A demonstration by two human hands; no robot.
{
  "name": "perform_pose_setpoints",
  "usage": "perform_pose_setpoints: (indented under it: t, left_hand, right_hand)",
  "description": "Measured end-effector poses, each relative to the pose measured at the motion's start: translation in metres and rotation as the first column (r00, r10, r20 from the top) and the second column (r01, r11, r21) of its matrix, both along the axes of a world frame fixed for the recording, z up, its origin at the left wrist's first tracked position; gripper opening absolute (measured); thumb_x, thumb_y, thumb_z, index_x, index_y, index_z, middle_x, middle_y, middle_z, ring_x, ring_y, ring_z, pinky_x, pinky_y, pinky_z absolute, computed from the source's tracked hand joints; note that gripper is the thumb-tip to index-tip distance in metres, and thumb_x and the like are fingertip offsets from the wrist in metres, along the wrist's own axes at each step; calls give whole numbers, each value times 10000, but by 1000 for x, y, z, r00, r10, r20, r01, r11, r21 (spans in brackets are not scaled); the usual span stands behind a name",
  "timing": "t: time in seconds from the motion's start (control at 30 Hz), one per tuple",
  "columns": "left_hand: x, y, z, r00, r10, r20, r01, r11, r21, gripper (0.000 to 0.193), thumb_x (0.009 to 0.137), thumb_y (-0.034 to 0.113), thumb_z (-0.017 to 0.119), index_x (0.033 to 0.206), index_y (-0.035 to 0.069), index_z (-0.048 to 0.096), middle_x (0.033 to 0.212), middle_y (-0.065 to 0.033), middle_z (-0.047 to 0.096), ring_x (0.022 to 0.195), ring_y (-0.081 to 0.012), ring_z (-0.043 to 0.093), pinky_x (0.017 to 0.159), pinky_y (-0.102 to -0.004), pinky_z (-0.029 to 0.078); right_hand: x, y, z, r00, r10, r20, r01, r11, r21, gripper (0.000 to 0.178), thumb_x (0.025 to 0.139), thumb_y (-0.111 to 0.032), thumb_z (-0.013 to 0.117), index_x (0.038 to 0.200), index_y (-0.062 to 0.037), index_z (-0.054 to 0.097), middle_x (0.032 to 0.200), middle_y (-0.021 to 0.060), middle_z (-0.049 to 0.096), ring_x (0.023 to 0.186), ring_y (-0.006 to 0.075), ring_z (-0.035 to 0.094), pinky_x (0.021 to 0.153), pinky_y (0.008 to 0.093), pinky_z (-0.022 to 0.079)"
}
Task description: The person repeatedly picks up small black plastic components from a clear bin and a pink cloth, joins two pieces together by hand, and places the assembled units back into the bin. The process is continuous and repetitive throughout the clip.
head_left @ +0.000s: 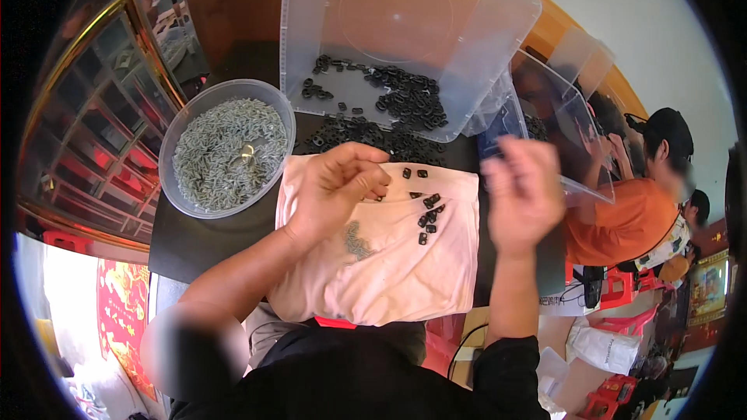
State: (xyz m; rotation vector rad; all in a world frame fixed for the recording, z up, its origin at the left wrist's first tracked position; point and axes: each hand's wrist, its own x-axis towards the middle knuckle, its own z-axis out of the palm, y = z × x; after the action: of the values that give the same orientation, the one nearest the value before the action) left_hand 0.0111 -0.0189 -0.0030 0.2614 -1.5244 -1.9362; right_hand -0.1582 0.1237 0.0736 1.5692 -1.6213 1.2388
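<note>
Bowl [166,167] and bin [373,19] sit near cloth [405,288] bearing black pieces [422,239].

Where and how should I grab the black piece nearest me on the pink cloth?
I'd pinch the black piece by its two long sides, thumb opposite fingertip, coming in from your side. It looks oblong, with its length pointing roughly toward you; bare pink cloth lies on its near side, while other black pieces crowd its far side.

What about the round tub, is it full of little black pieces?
No, the round tub is filled with small grey pieces, not black ones.
</note>
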Motion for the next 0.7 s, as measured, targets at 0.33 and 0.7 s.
perform_pose_setpoints:
  t: [0.33,0.7]
  left_hand:
    - [-6,-2,4,977,156,146,-137,982,-132,81,864,-16,530,932,-26,572,766,-47,614,655,-61,551,601,-189,455]
    - [-5,-9,4,963,199,181,-177,975,-132,73,859,5,547,918,-16,585,737,-31,613,640,-48,551,571,-184,461]
  right_hand:
    - [-82,42,28,920,-383,-82,380,923,-53,218,769,59,588,979,3,606,903,100,559,714,173,566,623,266,470]
    - [-1,-13,-59,981,191,16,-134,626,768,157,657,-51,591,814,-41,590,824,106,562,767,303,580,630,385,469]
